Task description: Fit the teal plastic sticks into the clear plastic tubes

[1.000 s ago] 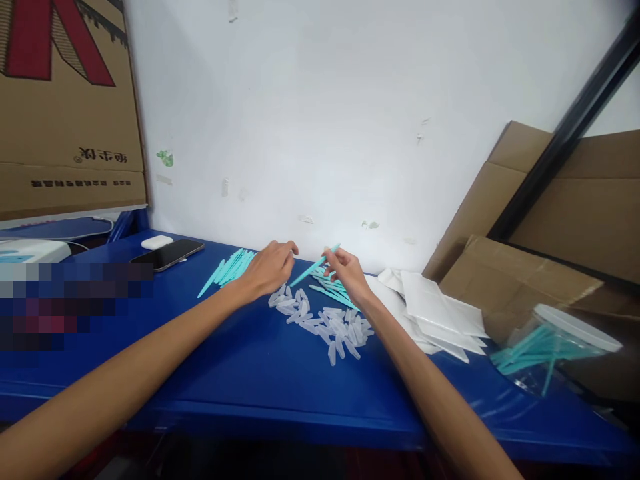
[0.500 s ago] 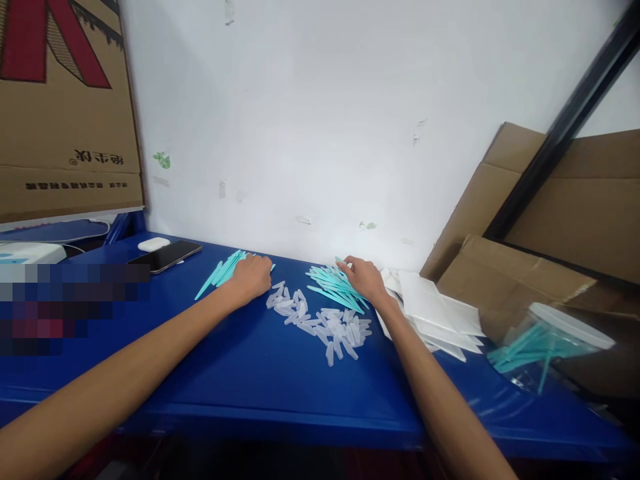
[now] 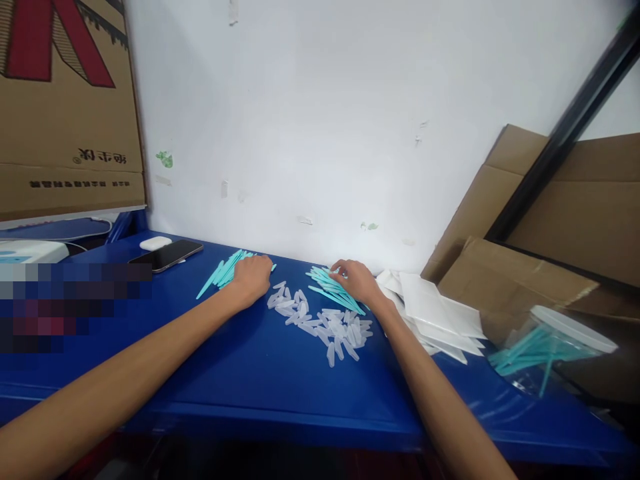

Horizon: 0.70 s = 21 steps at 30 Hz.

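My left hand (image 3: pixel 253 277) is closed, knuckles up, over the right end of a pile of slim turquoise sticks (image 3: pixel 219 277). A turquoise tip shows just past its fingers; their grip underneath is hidden. At a second pile of turquoise sticks (image 3: pixel 333 293), my right hand (image 3: pixel 354 279) bends over the upper right side, thumb and forefinger pinched at a stick among the others. Between and in front of my hands lie several small translucent caps (image 3: pixel 335 328), loosely heaped on the blue table (image 3: pixel 240 373).
White paper sheets or bags (image 3: pixel 430 307) lie right of my right wrist. Farther right, a clear tub (image 3: pixel 550 347) with a white lid holds turquoise sticks. A phone (image 3: pixel 167 255) and a white case (image 3: pixel 155 243) lie left. Cardboard (image 3: pixel 515 280) and a wall (image 3: pixel 300 133) stand behind.
My right hand has lowered slightly onto the pile, and the stick tip that stuck up beyond its fingers no longer shows there. My left hand stays in place; the view shifted slightly.
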Tool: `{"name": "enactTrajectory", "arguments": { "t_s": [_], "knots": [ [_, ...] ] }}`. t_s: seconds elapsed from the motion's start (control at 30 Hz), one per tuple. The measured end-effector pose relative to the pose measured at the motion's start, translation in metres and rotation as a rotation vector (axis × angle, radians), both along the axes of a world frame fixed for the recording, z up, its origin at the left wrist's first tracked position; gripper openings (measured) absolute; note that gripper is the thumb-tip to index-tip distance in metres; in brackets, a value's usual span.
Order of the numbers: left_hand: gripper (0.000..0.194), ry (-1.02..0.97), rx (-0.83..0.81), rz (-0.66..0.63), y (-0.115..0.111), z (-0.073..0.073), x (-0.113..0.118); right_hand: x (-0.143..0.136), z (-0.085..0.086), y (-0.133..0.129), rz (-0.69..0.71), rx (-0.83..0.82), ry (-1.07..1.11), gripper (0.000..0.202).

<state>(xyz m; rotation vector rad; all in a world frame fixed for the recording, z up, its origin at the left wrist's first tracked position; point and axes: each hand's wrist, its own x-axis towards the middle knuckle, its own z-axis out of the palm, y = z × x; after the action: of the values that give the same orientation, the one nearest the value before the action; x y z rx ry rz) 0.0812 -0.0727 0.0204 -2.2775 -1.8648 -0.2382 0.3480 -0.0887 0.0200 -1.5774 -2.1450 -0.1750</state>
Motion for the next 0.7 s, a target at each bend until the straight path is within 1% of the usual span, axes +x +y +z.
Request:
{"name": "enactTrajectory", "arguments": {
  "t_s": [0.1,0.17,0.23,0.33,0.43,0.53,0.7],
  "knots": [
    [0.03,0.005,-0.012,0.003,0.001,0.001,0.0,-0.02,0.001,-0.007,0.207,-0.15,0.062,0.028],
    [0.028,0.012,-0.018,0.002,0.001,0.001,0.0,-0.033,-0.001,-0.012,0.278,-0.196,0.05,0.03],
    [0.028,0.02,-0.023,0.002,0.002,0.001,0.0,-0.042,-0.004,-0.014,0.314,-0.215,0.021,0.032],
    [0.029,0.03,-0.025,-0.003,0.002,0.002,0.001,-0.049,-0.009,-0.015,0.305,-0.21,-0.026,0.031],
    [0.03,0.037,-0.024,-0.005,0.002,0.003,0.0,-0.05,-0.011,-0.014,0.266,-0.185,-0.06,0.024],
    [0.029,0.04,-0.02,-0.004,0.002,0.003,0.0,-0.05,-0.011,-0.014,0.231,-0.184,-0.084,0.018],
    [0.027,0.047,-0.016,-0.014,0.003,0.003,-0.002,-0.051,-0.009,-0.018,0.22,-0.156,-0.096,0.018]
  ]
}}
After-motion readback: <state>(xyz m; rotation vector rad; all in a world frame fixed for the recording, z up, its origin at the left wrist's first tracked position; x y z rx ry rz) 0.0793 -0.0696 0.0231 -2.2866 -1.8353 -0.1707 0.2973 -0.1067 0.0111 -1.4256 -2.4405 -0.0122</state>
